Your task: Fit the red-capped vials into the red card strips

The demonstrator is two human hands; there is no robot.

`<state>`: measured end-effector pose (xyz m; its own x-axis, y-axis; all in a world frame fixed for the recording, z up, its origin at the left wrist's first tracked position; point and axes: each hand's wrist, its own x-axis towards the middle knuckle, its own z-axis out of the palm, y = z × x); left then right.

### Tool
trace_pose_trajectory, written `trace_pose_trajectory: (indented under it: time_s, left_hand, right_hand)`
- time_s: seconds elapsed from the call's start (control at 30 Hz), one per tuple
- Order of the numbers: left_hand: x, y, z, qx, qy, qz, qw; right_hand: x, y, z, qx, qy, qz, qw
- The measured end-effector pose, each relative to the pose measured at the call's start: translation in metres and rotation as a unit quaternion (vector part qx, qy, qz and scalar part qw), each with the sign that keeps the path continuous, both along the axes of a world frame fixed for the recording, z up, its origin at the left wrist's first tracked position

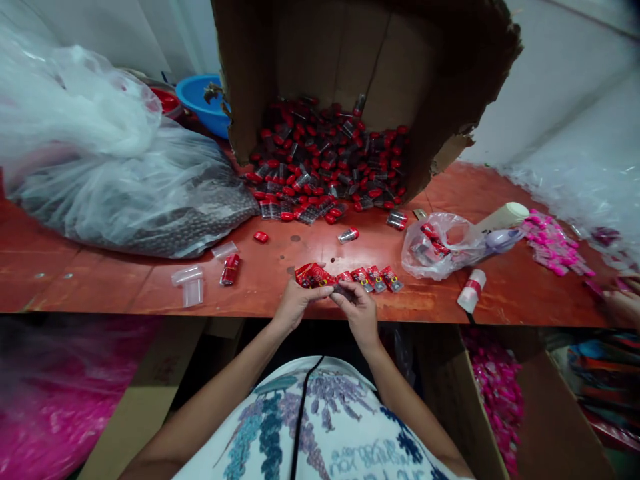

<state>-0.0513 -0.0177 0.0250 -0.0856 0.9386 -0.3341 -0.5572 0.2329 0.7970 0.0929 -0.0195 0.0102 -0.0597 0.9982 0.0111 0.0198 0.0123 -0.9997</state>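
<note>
At the near edge of the red-brown table point(100, 280), my left hand point(295, 301) is closed on a small bunch of red packets point(311, 274). My right hand point(357, 308) pinches a small dark piece right beside them, fingertips meeting the left hand's. A short row of red-and-clear packets point(376, 277) lies on the table just beyond my right hand. Further back, a torn cardboard box point(350, 60) lies on its side and spills a heap of red-capped clear pieces point(330, 167).
A big clear plastic bag of dark pellets point(115, 180) fills the left. Loose clear caps point(189, 283) and a red piece point(231, 268) lie left of my hands. A small plastic bag point(437, 245), white tubes point(471, 291), pink items point(553, 243) and another person's hand point(623, 300) are at right.
</note>
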Motion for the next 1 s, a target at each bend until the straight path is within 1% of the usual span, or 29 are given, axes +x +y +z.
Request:
trace_pose_trajectory:
  time_s: [0.07,0.17,0.23,0.33,0.4,0.53,0.6,0.73,0.87,1.0]
  left_hand:
    - [0.002,-0.001,-0.001,-0.009,0.014,-0.005,1.000]
    - [0.002,0.000,0.000,-0.005,0.035,-0.036,0.999]
    - [-0.001,0.002,0.001,-0.003,0.039,-0.040,0.998]
    - [-0.004,0.006,0.003,-0.011,0.039,-0.018,0.999]
    - [-0.004,0.007,0.003,-0.018,0.039,-0.029,0.999]
    - [0.005,0.003,-0.001,-0.031,0.037,-0.080,0.996]
    - [0.010,0.001,-0.003,-0.036,0.032,-0.091,0.995]
    - [0.018,-0.002,-0.008,-0.045,0.016,-0.083,0.995]
    - [0.025,-0.003,-0.013,-0.046,0.005,-0.082,0.996]
    - [0.029,-0.002,-0.013,-0.054,-0.017,-0.086,0.995]
  right_hand:
    - [-0.001,-0.001,-0.003,0.039,-0.040,-0.013,0.998]
    - [0.000,-0.002,-0.007,0.025,-0.004,-0.014,1.000]
    - [0.002,-0.002,-0.010,0.013,0.022,0.014,1.000]
    - [0.008,-0.002,-0.011,0.028,0.010,0.076,0.997]
    - [0.011,-0.002,-0.011,0.035,0.004,0.088,0.996]
    - [0.014,-0.001,-0.013,0.028,0.026,0.067,0.997]
    - [0.015,0.000,-0.013,0.025,0.029,0.066,0.997]
    - [0.021,-0.001,-0.012,0.026,0.012,0.075,0.997]
    - [0.027,-0.004,-0.011,0.032,-0.005,0.031,0.999]
    - [0.030,-0.004,-0.012,0.042,-0.021,0.000,0.999]
